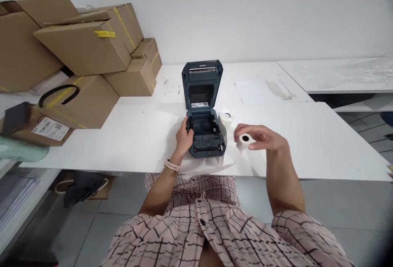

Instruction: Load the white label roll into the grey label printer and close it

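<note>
A dark label printer stands on the white table with its lid raised, leaving the inner bay exposed. My left hand grips the printer's left edge, thumb over the rim of the bay. To the right of the printer, my right hand holds a small white paper roll with a dark core hole. Loose white paper hangs below this roll toward the table's front edge. Another white roll, with blue at its core, stands just right of the printer.
Several cardboard boxes are stacked at the left, a black curved strap over one. A pale green object lies at the far left. White paper lies behind, near the wall. The table's front edge runs close to my body.
</note>
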Tool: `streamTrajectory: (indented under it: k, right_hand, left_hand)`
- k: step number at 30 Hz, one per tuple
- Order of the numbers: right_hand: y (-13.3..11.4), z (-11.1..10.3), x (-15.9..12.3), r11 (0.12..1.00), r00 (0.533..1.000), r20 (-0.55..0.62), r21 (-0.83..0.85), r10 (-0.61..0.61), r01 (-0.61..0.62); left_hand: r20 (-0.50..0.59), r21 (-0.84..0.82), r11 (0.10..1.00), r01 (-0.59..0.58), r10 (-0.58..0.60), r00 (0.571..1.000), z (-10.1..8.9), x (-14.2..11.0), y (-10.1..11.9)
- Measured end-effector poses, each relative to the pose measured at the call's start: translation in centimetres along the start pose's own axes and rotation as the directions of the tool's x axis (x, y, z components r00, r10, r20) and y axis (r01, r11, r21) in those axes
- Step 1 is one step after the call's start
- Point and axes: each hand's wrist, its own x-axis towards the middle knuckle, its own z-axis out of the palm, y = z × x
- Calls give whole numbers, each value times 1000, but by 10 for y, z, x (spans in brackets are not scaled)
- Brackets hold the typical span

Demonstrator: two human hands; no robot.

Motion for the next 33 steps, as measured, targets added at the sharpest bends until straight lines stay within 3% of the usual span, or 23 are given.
streamTrajectory:
  k: [2,4,7,9,11,14,19,23,27,30,33]
  right_hand:
    - [5,1,-42,992,982,-140,-6,127,-129]
    - [14,2,-71,928,894,-275,-17,354,-373]
    - [32,-3,-84,786,718,-390,26,577,-618]
    - [46,-9,-78,748,668,-427,30,610,-663]
    - [59,-15,-68,737,660,-447,-2,603,-675]
    - [69,-24,-56,750,693,-422,-45,585,-660]
    - [64,-40,-41,795,720,-410,19,560,-607]
    - [67,-51,-6,788,726,-403,-21,557,-615]
    - [87,-50,30,752,715,-346,-40,607,-658]
    - [97,-46,40,764,698,-424,-24,577,-645]
    - [89,-46,43,811,639,-583,60,502,-582]
  left_hand:
    - [7,20,1000,9,-9,1000,0,-1,2]
    - [12,15,1000,-2,2,1000,0,-1,2]
    - [13,-7,1000,-29,29,999,0,0,-2]
    - [14,-27,999,-40,40,999,1,1,-4]
    - [12,-36,999,-32,33,999,1,2,-5]
    - [5,-32,999,0,0,1000,1,2,-4]
    - [-17,-46,999,7,-8,1000,2,3,-1]
    - [-6,-15,1000,18,-18,1000,2,4,2]
    - [-8,20,999,39,-39,999,1,3,7]
    - [3,-8,998,63,-63,998,2,0,9]
    - [4,-11,998,60,-60,998,3,-2,9]
